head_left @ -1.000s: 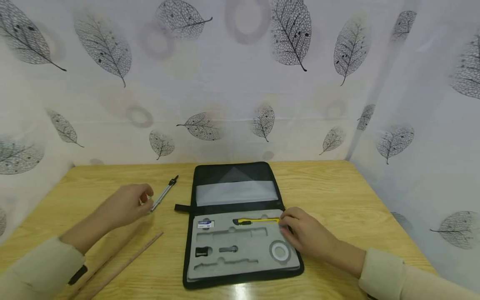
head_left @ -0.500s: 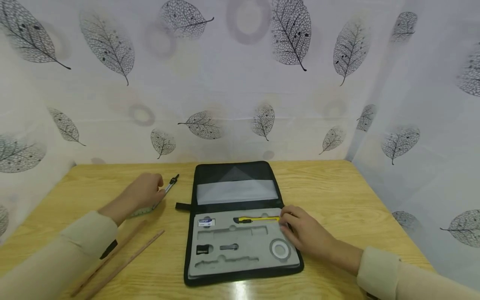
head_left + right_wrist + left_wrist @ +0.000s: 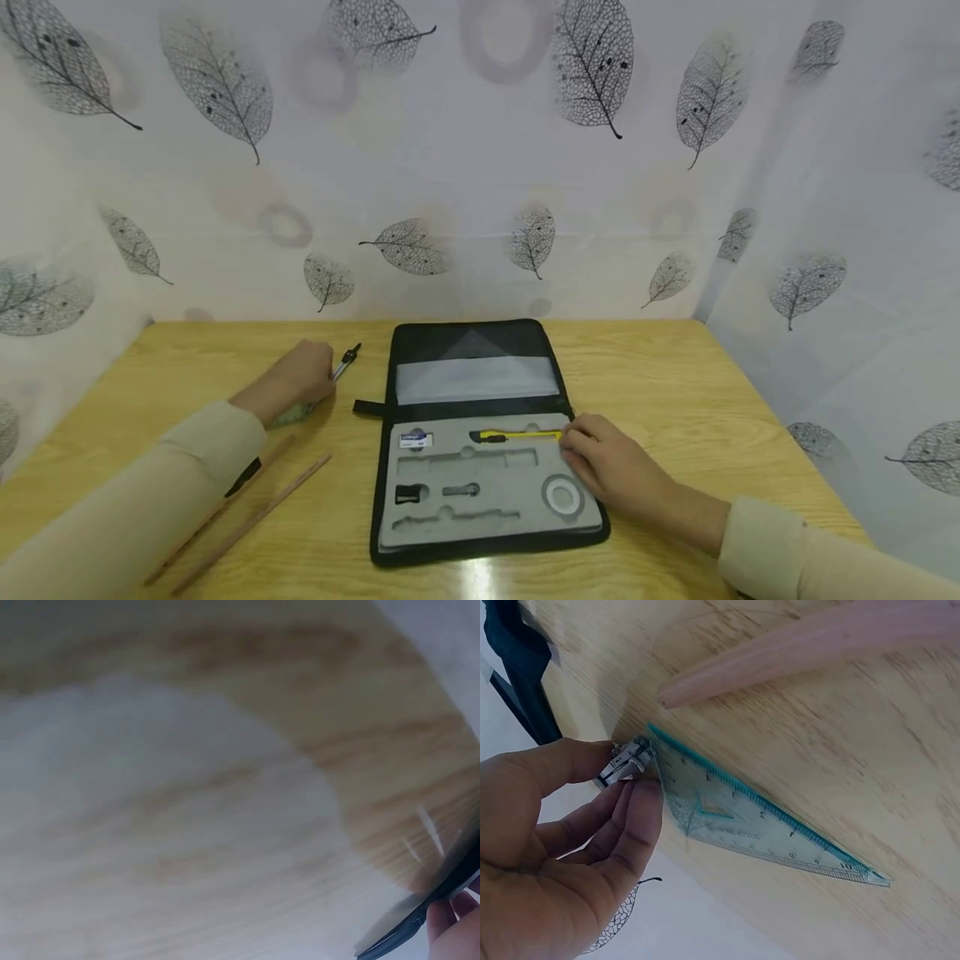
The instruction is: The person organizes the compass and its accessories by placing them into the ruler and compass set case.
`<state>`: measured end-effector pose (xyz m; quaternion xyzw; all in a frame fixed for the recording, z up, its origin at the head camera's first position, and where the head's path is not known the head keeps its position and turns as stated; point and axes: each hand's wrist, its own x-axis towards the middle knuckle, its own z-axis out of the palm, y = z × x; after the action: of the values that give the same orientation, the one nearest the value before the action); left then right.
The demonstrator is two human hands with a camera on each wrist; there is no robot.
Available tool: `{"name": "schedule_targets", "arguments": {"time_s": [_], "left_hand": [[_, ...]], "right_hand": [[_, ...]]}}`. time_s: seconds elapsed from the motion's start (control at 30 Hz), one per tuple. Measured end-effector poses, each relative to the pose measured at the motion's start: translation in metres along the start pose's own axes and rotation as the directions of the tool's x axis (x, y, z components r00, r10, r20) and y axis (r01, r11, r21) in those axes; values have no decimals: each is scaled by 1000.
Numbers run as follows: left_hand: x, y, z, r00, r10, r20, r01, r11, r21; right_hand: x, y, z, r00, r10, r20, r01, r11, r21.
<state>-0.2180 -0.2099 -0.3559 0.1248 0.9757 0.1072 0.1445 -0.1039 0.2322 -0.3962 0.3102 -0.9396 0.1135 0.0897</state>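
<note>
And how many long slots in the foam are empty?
2: the upper slot, below the yellow cutter in the head view; the lower slot, near the foam's front edge. None seems hidden.

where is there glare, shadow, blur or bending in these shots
Head view: a glare spot on the table just below the case; left wrist view: shadow on the tabletop by the left hand, and the stick looks curved, though straight in the head view; right wrist view: soft wood grain, a large pale patch, the right hand cut off at the corner.
</note>
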Motion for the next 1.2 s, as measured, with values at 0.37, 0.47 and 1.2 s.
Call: {"name": "schedule_targets", "arguments": {"time_s": [0.37, 0.47, 1.2], "left_hand": [[3, 6, -4, 998, -68, -16, 66, 993, -97], [1, 3, -3, 996, -84, -20, 80, 985, -150], [-17, -3, 3, 991, -104, 84, 127, 929, -348]], "right_hand": [[4, 1, -9, 1000, 9, -4, -9, 1000, -25], [6, 0, -10, 1000, 18, 8, -17, 999, -32], [0, -1, -2, 1000, 1, 4, -1, 1000, 2]]}}
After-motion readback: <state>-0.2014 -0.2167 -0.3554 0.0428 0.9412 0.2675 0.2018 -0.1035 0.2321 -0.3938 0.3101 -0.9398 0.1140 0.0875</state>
